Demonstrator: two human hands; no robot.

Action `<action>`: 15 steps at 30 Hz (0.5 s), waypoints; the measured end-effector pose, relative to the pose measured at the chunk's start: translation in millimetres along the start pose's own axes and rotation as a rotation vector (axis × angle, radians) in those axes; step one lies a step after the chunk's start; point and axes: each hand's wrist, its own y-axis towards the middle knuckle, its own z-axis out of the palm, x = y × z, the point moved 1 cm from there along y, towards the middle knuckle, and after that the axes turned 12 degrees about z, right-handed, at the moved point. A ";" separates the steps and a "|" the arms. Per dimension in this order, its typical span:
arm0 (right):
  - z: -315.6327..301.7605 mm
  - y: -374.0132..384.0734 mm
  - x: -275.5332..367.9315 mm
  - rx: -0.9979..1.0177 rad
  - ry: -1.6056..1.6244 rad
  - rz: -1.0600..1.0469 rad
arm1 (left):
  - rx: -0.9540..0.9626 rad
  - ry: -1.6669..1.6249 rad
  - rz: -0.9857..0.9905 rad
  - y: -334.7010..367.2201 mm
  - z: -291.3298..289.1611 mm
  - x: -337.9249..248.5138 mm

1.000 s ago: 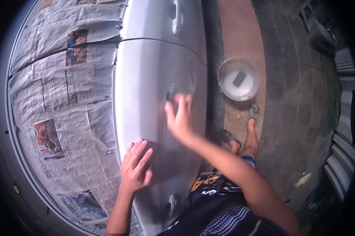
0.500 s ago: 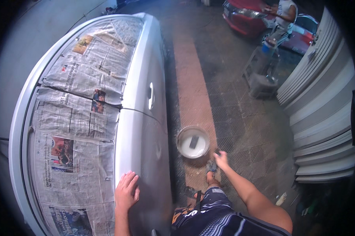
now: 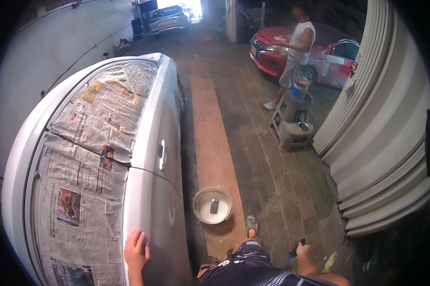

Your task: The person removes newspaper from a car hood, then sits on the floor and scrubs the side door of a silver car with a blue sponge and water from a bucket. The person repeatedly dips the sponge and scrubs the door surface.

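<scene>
My left hand (image 3: 136, 251) rests with its fingers laid flat on the upper edge of a white car door (image 3: 154, 224). Sheets of newspaper (image 3: 86, 176) cover the car's side windows. Low at the right, my right hand (image 3: 305, 253) is closed around a small dark bluish block (image 3: 292, 253), partly hidden by the fingers. On the floor beside the car stands a round whitish bucket (image 3: 196, 218) of milky liquid, with a dark rectangular block (image 3: 214, 206) in it. My foot in a sandal (image 3: 251, 223) is just right of the bucket.
Stacked grey plastic stools (image 3: 291, 131) bear a can (image 3: 299, 89). Behind them a person (image 3: 298, 45) stands next to a red car (image 3: 277, 57). Folded light metal shutters (image 3: 372, 109) line the right side. Another car (image 3: 168, 20) is at the far end.
My view has tilted up, bringing more of the far room in. My right hand has moved from near the bucket to the right, away from it. My left hand stays on the door.
</scene>
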 end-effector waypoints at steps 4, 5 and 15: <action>34.6 12.7 38.7 0.082 0.021 0.008 | 0.067 0.069 0.022 -4.6 6.1 6.1; 47.5 10.4 57.3 0.115 -0.012 -0.032 | 0.081 0.100 0.016 -5.3 2.7 5.0; 94.5 34.0 250.4 0.258 -0.070 -0.317 | 0.433 0.356 -0.057 -10.2 4.4 2.5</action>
